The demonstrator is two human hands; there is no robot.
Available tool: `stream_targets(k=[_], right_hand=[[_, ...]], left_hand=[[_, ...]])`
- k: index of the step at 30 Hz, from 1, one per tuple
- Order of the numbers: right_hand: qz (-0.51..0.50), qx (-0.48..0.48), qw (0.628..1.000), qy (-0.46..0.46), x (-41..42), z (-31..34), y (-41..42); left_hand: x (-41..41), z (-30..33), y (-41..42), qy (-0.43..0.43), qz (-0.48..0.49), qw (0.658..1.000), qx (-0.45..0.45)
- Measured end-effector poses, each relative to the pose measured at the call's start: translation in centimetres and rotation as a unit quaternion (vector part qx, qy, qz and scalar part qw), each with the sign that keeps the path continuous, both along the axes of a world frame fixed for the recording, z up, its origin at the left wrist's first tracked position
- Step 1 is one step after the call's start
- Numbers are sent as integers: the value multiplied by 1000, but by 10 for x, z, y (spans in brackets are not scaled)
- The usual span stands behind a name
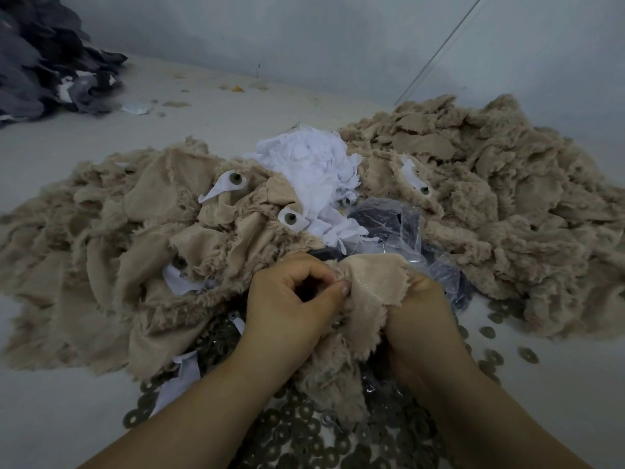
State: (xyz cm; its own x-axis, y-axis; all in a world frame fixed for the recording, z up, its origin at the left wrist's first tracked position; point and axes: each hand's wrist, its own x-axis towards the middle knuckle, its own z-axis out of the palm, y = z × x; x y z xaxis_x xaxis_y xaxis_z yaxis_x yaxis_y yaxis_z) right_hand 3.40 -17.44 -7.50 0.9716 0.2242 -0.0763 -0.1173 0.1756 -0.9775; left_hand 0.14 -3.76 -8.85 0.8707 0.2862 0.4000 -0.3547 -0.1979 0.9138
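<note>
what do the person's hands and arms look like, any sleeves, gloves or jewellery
Both the left hand and the right hand are bare: no gloves, rings or watch in view. The forearms are bare too, no sleeve showing. The left thumbnail is short and unpainted.

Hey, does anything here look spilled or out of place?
Yes. Round washers lie loose on the floor under the plush piece being held, with strays off to the right beside the beige pile. Small scraps litter the floor by the wall.
</note>
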Motion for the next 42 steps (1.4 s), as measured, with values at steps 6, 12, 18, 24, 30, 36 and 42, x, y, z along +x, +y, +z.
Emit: stream_targets(k=[6,12,18,24,30,36,42], right_hand=[[2,10,1000,17,3,-1,-1],[25,-14,1000,-13,3,-1,1],[13,4,1000,2,3,-4,-1],[2,38,999,-3,0,-4,1],[-10,41,999,-5,-1,0,2],[-59,-61,994,-61,-4,4,1],[-83,-158,970,-168,-8,7,3]], left_hand=[[-1,2,2,-8,33,999,18],[1,6,5,-18,65,996,57],[-1,5,4,21,1,1000,-18],[-2,8,5,64,-35,990,-119],[-4,10,4,73,-61,980,-175],[-5,12,2,76,-59,979,-182],[-4,9,2,75,-31,984,-157]])
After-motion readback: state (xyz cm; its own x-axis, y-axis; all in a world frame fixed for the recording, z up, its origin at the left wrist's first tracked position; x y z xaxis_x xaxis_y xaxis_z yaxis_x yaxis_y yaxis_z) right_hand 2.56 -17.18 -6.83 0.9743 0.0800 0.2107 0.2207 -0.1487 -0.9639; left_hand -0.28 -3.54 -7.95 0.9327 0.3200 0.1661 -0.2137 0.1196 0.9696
